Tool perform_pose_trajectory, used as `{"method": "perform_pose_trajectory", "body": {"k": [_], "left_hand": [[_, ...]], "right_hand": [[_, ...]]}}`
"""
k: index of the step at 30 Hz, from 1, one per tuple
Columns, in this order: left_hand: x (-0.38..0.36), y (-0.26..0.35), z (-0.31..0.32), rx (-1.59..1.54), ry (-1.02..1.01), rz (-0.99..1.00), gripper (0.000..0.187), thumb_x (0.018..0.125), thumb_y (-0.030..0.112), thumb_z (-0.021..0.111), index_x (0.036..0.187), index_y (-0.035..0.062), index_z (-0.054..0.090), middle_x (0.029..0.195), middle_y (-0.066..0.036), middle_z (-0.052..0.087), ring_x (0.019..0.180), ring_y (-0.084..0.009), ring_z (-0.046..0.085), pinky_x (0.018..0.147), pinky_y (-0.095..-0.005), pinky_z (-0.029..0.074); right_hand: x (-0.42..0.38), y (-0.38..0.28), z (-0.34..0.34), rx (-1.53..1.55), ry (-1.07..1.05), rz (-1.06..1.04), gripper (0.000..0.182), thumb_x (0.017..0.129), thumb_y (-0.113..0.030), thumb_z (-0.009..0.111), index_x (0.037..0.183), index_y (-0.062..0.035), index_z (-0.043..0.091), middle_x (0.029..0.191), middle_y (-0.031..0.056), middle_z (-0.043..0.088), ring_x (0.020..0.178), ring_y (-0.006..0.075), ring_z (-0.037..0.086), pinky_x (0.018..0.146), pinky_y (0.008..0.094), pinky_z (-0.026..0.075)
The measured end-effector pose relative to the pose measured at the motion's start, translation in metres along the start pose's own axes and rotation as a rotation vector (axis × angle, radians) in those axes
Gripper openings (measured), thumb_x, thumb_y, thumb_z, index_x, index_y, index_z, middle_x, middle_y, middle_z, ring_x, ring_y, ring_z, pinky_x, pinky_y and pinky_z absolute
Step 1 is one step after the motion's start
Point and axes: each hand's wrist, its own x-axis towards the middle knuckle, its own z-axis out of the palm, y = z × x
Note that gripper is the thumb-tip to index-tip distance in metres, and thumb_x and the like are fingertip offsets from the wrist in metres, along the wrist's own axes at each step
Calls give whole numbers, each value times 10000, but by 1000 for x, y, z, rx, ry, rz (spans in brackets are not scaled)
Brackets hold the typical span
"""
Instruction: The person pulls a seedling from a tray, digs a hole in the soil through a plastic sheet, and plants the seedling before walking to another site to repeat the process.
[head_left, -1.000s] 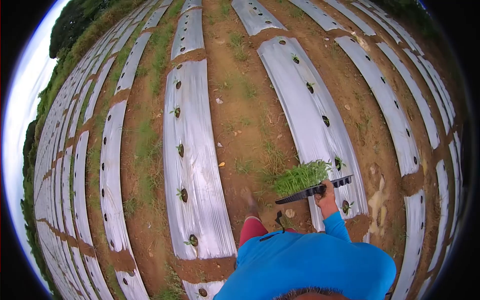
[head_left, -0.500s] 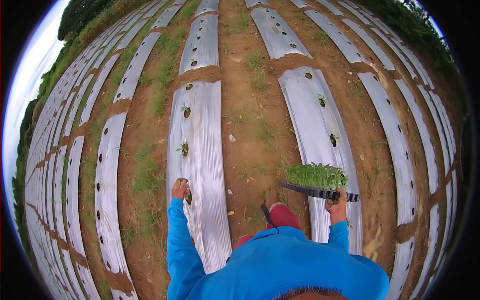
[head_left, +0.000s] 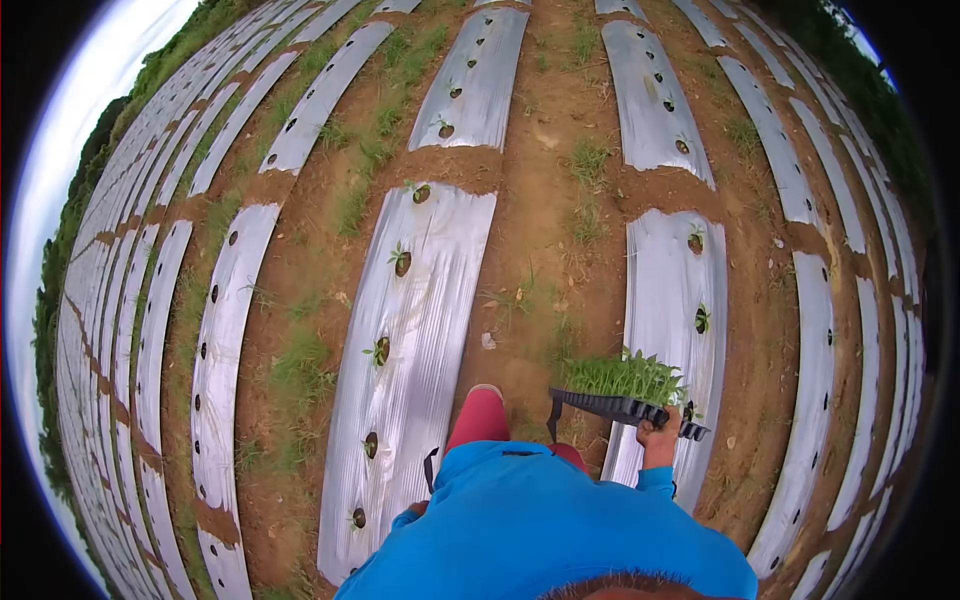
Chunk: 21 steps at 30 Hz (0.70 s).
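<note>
Head view: right hand (head_left: 658, 437) has its grip closed on the edge of a black seedling tray (head_left: 618, 407), held level over the furrow beside a silver mulch strip (head_left: 667, 300); left hand out of sight.

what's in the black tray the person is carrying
The black tray is packed with green seedlings, leaves standing above its rim. The right hand grips its near edge. The cells, soil and roots are hidden by foliage and the tray wall.
</note>
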Motion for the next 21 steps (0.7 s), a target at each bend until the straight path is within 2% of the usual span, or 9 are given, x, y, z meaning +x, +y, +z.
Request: {"method": "perform_pose_trajectory", "body": {"k": [6, 8, 9, 10, 16, 17, 19, 20, 21], "left_hand": [[80, 153, 35, -57, -24, 44, 266, 826, 302, 515, 994, 112, 595, 980, -100, 614, 846, -313, 583, 690, -436, 481], [137, 254, 25, -86, -182, 483, 269, 822, 292, 520, 991, 98, 600, 1001, -106, 614, 872, -332, 583, 706, -444, 487], [149, 358, 46, 560, 31, 316, 304, 837, 284, 498, 1088, 115, 524, 864, -155, 619, 626, -266, 614, 480, -405, 471], [147, 457, 52, 88, 18, 110, 237, 824, 284, 496, 981, 108, 517, 794, -133, 594, 544, -222, 566, 434, -372, 432], [-104, 964, 134, 223, 31, 989, 225, 814, 284, 522, 1009, 174, 543, 825, -33, 600, 556, -121, 525, 452, -267, 393], [-129, 1026, 148, 276, 99, 1135, 137, 808, 259, 530, 891, 149, 533, 744, -31, 593, 562, -120, 555, 437, -301, 411], [-111, 1144, 160, 498, 237, 1650, 163, 842, 244, 526, 960, 136, 558, 753, -35, 596, 657, -102, 572, 522, -266, 433], [-190, 1171, 187, 470, 247, 1812, 186, 862, 254, 519, 983, 120, 566, 753, -37, 596, 667, -102, 566, 544, -258, 436], [-238, 1197, 209, 380, 148, 1728, 212, 870, 269, 513, 990, 104, 569, 760, -42, 597, 657, -105, 561, 545, -262, 438]], "right_hand": [[70, -29, 183, -26, 53, -98, 165, 636, -176, 646, 592, -186, 487, 536, -43, 503, 380, 124, 360, 352, 225, 232], [95, -36, 247, -33, 52, -108, 138, 668, -204, 606, 599, -175, 490, 556, -20, 548, 363, 131, 392, 333, 220, 233], [110, -45, 266, -4, 87, -90, 203, 671, -211, 603, 548, -184, 443, 494, -23, 502, 336, 130, 361, 323, 222, 218], [123, -56, 296, -13, 79, -109, 214, 672, -210, 603, 540, -187, 435, 486, -25, 493, 336, 129, 357, 323, 222, 216], [157, -92, 469, 45, -40, -192, 160, 687, -183, 613, 616, -168, 471, 533, -17, 519, 374, 136, 418, 321, 236, 252], [169, -99, 498, 62, -41, -190, 168, 669, -159, 640, 620, -169, 480, 546, -28, 524, 379, 123, 412, 328, 228, 235], [195, -113, 555, 60, -37, -187, 162, 666, -139, 655, 637, -168, 498, 569, -34, 539, 394, 112, 420, 330, 218, 233], [213, -118, 579, 62, -32, -164, 154, 669, -140, 651, 639, -168, 502, 571, -32, 544, 394, 114, 423, 329, 218, 235], [234, -126, 608, 69, -34, -145, 147, 672, -141, 647, 641, -167, 506, 574, -31, 549, 394, 116, 427, 328, 217, 237]]}}
